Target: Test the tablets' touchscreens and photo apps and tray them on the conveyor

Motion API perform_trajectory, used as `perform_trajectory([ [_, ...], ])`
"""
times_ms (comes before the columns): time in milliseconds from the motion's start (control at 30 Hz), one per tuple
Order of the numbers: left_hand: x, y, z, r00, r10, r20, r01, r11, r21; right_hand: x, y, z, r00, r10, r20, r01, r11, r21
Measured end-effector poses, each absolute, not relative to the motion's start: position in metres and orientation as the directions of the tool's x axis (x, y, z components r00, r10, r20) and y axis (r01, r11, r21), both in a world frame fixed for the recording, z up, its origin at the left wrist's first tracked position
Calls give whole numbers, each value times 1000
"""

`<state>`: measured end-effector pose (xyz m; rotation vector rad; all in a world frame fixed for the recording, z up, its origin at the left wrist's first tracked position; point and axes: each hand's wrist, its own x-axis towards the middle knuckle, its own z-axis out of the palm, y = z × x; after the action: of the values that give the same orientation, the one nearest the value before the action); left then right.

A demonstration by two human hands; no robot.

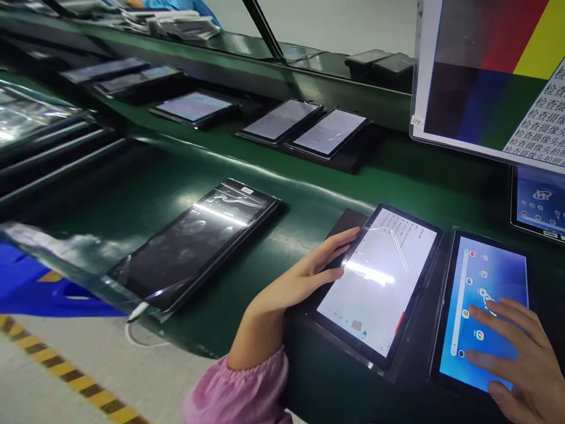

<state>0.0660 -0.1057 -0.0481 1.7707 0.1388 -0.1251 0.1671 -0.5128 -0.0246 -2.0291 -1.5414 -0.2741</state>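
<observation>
Two lit tablets lie side by side in front of me. My left hand (324, 265) rests along the left edge of the tablet with a white screen (375, 294), fingers stretched out and thumb over its border. A glare streak crosses that screen. Over the tablet with a blue home screen (448, 359), my right hand (521, 353) is spread with its fingers apart. Whether its fingertips touch the glass I cannot tell. Neither hand is closed around anything. A dark pad (348, 221) shows under the white-screen tablet.
A dark tablet in clear film (198, 241) lies to the left, a white cable (132, 324) at its near end. Behind stand several lit tablets (329, 132) in a row. A board with colour blocks (489, 70) hangs upper right, above another blue-screen tablet (541, 203).
</observation>
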Motion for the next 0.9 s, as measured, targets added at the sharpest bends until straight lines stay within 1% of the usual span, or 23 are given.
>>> perform_trajectory([
  [133,57,-96,-49,986,-101,-131,99,-269,958,167,-511,-23,272,861,429,932,-125,-340],
  [233,54,-94,-48,975,-181,-128,62,-333,941,165,-508,-23,296,875,382,914,-143,-379],
  [300,53,-94,-48,970,-207,-127,45,-359,932,163,-507,-24,307,881,360,906,-155,-394],
  [367,52,-94,-49,970,-214,-119,30,-379,925,162,-507,-24,320,885,339,901,-174,-397],
  [433,52,-95,-49,970,-218,-107,14,-389,921,162,-508,-25,314,888,337,912,-183,-368],
  [567,52,-96,-47,971,-225,-76,-16,-383,924,166,-516,-26,219,883,416,957,-110,-270],
  [667,53,-98,-45,973,-223,-64,-29,-388,921,168,-520,-28,231,856,462,955,-109,-276],
  [900,55,-102,-46,978,-196,-65,-14,-375,927,167,-521,-29,237,845,480,953,-107,-284],
])
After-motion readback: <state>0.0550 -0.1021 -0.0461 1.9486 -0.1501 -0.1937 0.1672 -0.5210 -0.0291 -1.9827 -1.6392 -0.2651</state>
